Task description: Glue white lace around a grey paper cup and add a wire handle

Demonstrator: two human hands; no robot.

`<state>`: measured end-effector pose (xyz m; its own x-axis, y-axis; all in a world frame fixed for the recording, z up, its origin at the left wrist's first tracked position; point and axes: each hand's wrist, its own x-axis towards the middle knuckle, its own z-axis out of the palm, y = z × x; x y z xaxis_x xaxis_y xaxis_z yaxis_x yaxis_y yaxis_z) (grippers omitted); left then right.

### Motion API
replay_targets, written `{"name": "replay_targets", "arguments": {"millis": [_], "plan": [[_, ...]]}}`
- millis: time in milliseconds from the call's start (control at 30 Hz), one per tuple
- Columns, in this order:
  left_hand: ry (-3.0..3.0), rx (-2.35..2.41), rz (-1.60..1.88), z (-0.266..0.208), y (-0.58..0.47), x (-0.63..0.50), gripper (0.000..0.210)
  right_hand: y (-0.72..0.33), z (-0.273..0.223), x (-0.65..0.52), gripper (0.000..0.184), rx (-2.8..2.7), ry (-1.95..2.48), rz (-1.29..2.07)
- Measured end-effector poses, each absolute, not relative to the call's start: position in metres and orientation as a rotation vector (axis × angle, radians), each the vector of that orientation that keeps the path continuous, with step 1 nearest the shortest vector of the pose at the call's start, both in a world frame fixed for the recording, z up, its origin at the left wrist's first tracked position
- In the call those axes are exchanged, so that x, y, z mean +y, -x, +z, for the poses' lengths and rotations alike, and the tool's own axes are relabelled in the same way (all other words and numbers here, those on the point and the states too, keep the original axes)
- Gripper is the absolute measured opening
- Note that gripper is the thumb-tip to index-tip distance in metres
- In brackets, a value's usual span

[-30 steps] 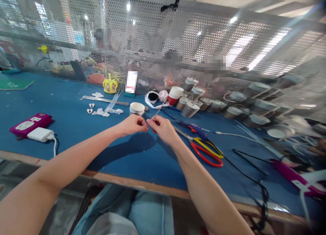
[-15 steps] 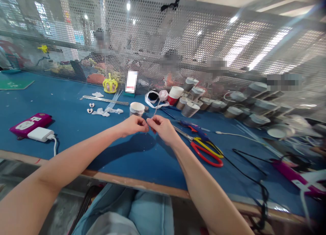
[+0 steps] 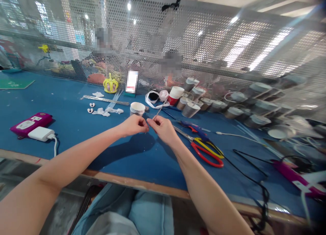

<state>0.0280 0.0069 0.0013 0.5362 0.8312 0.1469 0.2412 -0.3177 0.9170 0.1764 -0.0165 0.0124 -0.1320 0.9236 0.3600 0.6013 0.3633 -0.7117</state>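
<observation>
My left hand (image 3: 135,124) is closed in a pinch above the blue table, its fingertips almost meeting those of my right hand. Whatever it pinches is too small to make out. Between thumb and forefinger, my right hand (image 3: 164,127) grips a thin greyish strand (image 3: 159,110), whose free end sticks up past the fingers. Just behind my left hand stands a paper cup (image 3: 137,109) with a whitish covering round its rim. Scissors (image 3: 206,153) with red and yellow handles lie right of my right hand, beside a blue tool with a red trigger (image 3: 195,129), like a glue gun.
Grey cups (image 3: 191,109) crowd the back right, near stacked white-and-red cups (image 3: 176,93) and white ribbon (image 3: 150,102). White scraps (image 3: 102,112), metal rods (image 3: 105,100) and a yellow crown-shaped piece (image 3: 110,85) lie back left. A purple power strip (image 3: 30,124) sits left; black cable (image 3: 251,179) trails right.
The strand in my right hand has tipped further to the right. Both hands stay in nearly the same place, still pinched close together.
</observation>
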Motion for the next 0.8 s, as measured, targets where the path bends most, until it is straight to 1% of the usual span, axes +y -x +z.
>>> {"name": "replay_targets", "arguments": {"millis": [100,167,300,367,467,600,800], "plan": [[-1.82,0.864,0.794,0.001,-0.029,0.006,0.016,-0.175,0.01,-0.016,0.037,-1.795,1.34,0.504],[-1.782,0.836,0.791,0.001,-0.029,0.005,0.015,-0.175,0.011,-0.017,0.038,-1.775,1.336,0.562],[-1.694,0.808,0.756,0.005,-0.028,0.003,0.014,-0.177,0.013,-0.019,0.031,-1.764,1.217,0.874],[-1.674,0.816,0.727,0.007,-0.027,0.002,0.014,-0.179,0.013,-0.018,0.03,-1.747,1.163,0.962],[-1.701,0.817,0.702,0.009,-0.025,0.004,0.014,-0.181,0.012,-0.016,0.031,-1.766,1.171,0.923],[-1.795,0.799,0.699,0.007,-0.023,0.009,0.014,-0.182,0.011,-0.015,0.029,-1.809,1.226,0.785],[-1.914,0.829,0.74,0.002,-0.023,0.013,0.014,-0.181,0.013,-0.016,0.026,-1.84,1.307,0.664]]}}
